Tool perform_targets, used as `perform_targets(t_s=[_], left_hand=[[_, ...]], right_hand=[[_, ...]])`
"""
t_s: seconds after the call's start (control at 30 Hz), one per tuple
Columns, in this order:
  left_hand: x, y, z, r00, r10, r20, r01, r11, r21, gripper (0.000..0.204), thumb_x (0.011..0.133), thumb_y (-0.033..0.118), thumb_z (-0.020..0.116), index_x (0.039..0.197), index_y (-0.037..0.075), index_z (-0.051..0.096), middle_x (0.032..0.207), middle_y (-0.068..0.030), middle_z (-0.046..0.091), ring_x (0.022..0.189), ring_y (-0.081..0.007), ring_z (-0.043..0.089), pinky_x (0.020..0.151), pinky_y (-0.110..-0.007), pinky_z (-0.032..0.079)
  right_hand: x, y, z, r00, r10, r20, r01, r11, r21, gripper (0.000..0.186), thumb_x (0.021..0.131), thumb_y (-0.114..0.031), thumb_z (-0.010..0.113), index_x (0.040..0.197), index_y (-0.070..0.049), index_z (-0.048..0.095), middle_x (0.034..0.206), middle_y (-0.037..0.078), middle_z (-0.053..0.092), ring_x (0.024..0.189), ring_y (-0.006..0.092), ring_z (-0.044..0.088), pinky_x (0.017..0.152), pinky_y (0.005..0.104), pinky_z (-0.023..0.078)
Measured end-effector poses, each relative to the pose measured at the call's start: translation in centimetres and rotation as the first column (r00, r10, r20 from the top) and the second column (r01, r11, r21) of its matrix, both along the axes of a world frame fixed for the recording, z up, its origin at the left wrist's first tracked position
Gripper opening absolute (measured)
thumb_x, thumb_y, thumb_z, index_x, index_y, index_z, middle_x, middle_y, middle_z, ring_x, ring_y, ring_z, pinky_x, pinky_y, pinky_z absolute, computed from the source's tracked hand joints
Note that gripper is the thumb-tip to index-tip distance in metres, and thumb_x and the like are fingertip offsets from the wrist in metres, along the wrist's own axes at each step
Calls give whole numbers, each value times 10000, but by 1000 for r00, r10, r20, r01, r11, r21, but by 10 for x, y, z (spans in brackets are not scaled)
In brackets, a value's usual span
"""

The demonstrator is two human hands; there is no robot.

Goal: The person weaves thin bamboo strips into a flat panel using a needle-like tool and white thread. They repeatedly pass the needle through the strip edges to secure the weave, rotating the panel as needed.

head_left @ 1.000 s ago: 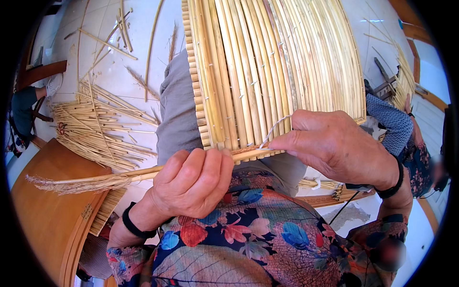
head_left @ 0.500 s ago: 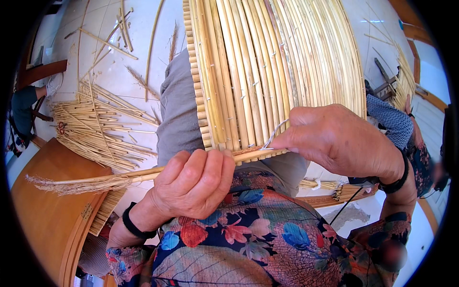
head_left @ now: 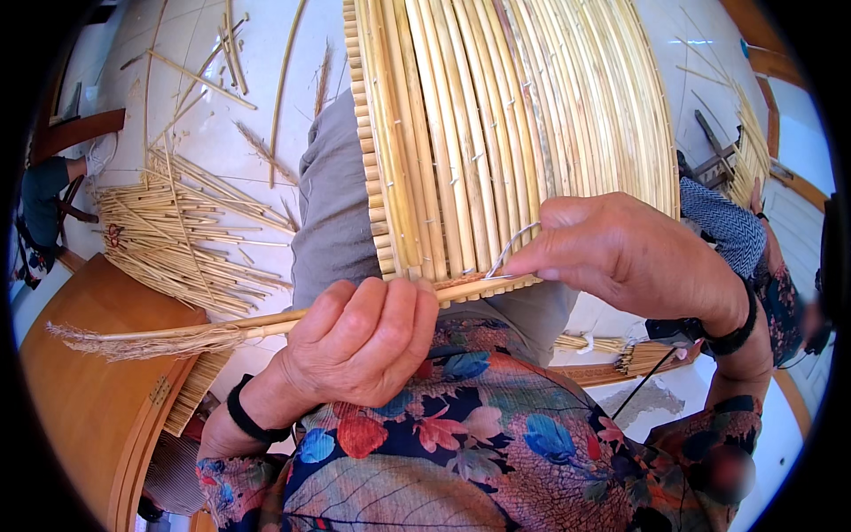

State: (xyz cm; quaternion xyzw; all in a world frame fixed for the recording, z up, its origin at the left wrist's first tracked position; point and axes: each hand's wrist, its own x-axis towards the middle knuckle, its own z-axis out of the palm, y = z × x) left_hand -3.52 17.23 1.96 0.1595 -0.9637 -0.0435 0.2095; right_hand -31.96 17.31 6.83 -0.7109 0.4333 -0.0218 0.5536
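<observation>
A mat of pale reed stalks (head_left: 483,115), stitched side by side with white thread, lies over my lap. My left hand (head_left: 368,341) is closed round a reed stalk (head_left: 266,330) with a frayed, fibrous end, holding it along the mat's near edge. At that edge, to the right, my right hand (head_left: 634,257) pinches a thin needle (head_left: 502,277), most of it hidden by the fingers. A loop of grey-white thread (head_left: 512,241) curves up beside the fingertips.
Cut stalks (head_left: 177,235) are heaped on the tiled floor at left, near a wooden cabinet (head_left: 106,381). Another person's patterned sleeve (head_left: 722,217) shows at right, close to more reeds (head_left: 752,146). A reed bundle (head_left: 651,357) lies at lower right.
The mat has shifted very slightly to the right, together with my right hand. My left hand keeps its hold on the stalk.
</observation>
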Motion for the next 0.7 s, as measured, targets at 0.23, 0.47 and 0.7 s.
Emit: perform_targets(t_s=[0.23,0.47,0.7], left_hand=[[0,-1,0,1000,-6,2,6,1000,-4,223,793,123,594,970,25,688,946,-74,630,866,-190,581,682,-275,465],[-2,2,-3,1000,7,4,-7,1000,-25,220,790,128,595,961,19,681,937,-77,626,859,-196,578,671,-284,463],[-5,2,-6,998,12,-55,-16,997,-72,229,782,124,595,965,9,674,937,-91,626,846,-197,584,646,-276,445]], right_hand=[[10,1,13,987,100,-128,-117,984,-133,266,808,-56,637,1069,-87,681,767,100,528,671,289,608,575,366,489],[21,-1,26,976,153,-156,-182,965,-189,284,768,-14,604,1045,-54,646,806,107,530,730,305,605,596,385,491],[28,9,24,971,91,-221,-145,959,-243,220,791,-21,575,1002,-45,632,817,112,532,762,316,605,641,400,502]])
